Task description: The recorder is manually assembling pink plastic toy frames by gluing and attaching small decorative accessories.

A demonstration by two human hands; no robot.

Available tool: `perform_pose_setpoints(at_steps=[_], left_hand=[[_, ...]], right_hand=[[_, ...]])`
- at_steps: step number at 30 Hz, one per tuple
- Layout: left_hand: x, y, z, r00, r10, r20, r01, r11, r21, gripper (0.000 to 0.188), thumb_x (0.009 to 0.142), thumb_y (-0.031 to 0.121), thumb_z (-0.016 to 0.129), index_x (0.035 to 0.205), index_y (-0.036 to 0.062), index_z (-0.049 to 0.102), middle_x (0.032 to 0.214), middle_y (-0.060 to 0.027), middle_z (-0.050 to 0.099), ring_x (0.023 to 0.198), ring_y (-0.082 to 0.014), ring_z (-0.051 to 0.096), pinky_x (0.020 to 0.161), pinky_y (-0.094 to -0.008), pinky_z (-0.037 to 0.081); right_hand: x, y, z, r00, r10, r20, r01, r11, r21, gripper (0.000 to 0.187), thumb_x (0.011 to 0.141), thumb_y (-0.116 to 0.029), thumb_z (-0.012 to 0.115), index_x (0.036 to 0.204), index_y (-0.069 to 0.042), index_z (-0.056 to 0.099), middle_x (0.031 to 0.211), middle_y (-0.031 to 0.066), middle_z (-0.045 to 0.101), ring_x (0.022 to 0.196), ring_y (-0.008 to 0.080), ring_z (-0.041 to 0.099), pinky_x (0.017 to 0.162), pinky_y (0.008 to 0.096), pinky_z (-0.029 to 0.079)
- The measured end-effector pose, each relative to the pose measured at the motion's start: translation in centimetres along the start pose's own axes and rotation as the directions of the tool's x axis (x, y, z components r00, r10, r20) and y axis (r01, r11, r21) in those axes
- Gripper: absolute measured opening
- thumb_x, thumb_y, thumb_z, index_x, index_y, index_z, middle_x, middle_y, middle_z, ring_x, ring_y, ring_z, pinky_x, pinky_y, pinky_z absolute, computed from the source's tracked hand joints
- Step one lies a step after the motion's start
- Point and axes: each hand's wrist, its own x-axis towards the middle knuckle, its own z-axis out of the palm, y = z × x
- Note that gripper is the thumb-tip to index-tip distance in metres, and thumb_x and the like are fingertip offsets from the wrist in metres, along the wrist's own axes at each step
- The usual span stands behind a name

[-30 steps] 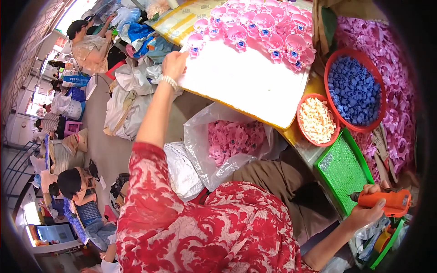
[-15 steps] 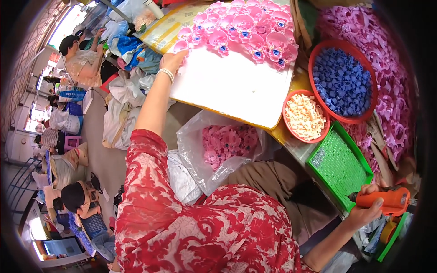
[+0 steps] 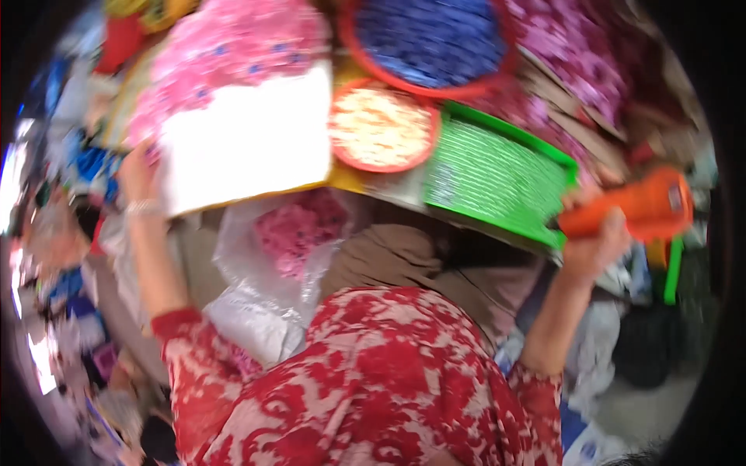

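Observation:
An orange electric screwdriver [image 3: 645,210] is gripped in my right hand [image 3: 594,241], its tip beside the right end of a green tray [image 3: 573,172]. The tray is dotted with rows of holes, and a greyish patch of small bits, too blurred to name, lies at its left end. My left hand [image 3: 137,177] is at the left edge of a bright white board [image 3: 241,140], by a pink plastic piece [image 3: 152,152]. Motion smears its fingers, so whether it holds that piece does not show. Pink plastic pieces with blue parts [image 3: 241,46] cover the board's far side.
Beyond the tray, a red basin [image 3: 509,66] holds blue parts; a smaller red bowl [image 3: 388,167] holds cream-coloured pieces. More pink pieces [image 3: 571,66] are heaped far right. A clear bag [image 3: 233,241] of pink pieces stands below the board, near my lap.
The view has swung to the right, so the board and basins appear further left, and it is now blurred. My right hand still holds the screwdriver; my left hand remains at the board's left edge.

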Motion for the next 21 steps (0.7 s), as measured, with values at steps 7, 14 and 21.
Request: perform_pose_setpoints(at_steps=[7,14,21], left_hand=[[-13.9,3.6,7.2,0.974,-0.166,0.153,0.203,0.942,-0.267,0.034,0.086,0.005,0.053,0.117,-0.0067,0.046,0.098,-0.0142,0.058,0.077,-0.0171,0.056,0.07,-0.0268,0.049],[-25.3,-0.1,15.1,0.651,-0.262,0.712,0.65,0.677,-0.346,0.065,0.073,0.005,0.061,0.13,-0.003,0.029,0.11,-0.0228,0.05,0.064,-0.0184,0.057,0.058,-0.0279,0.054],[-32.0,-0.4,22.1,0.18,-0.496,0.85,0.795,0.582,0.171,0.059,0.077,0.001,0.059,0.13,0.0016,0.032,0.107,-0.021,0.057,0.071,-0.0264,0.066,0.058,-0.0299,0.058]], right_hand=[[1.0,-0.3,1.6,0.998,-0.061,0.024,0.064,0.991,-0.114,0.053,0.088,-0.038,0.05,0.111,0.009,0.042,0.072,0.0114,0.053,0.06,0.02,0.052,0.055,0.0315,0.044],[0.7,2.6,0.6,0.996,-0.086,0.026,0.08,0.982,0.173,0.039,0.086,-0.025,0.056,0.108,0.005,0.047,0.071,0.0085,0.057,0.058,0.0139,0.054,0.049,0.0249,0.044],[0.5,3.9,0.9,1.0,-0.027,-0.013,0.027,0.999,0.037,0.06,0.08,-0.052,0.055,0.106,0.001,0.046,0.07,0.0096,0.051,0.058,0.0206,0.051,0.054,0.0328,0.044]])
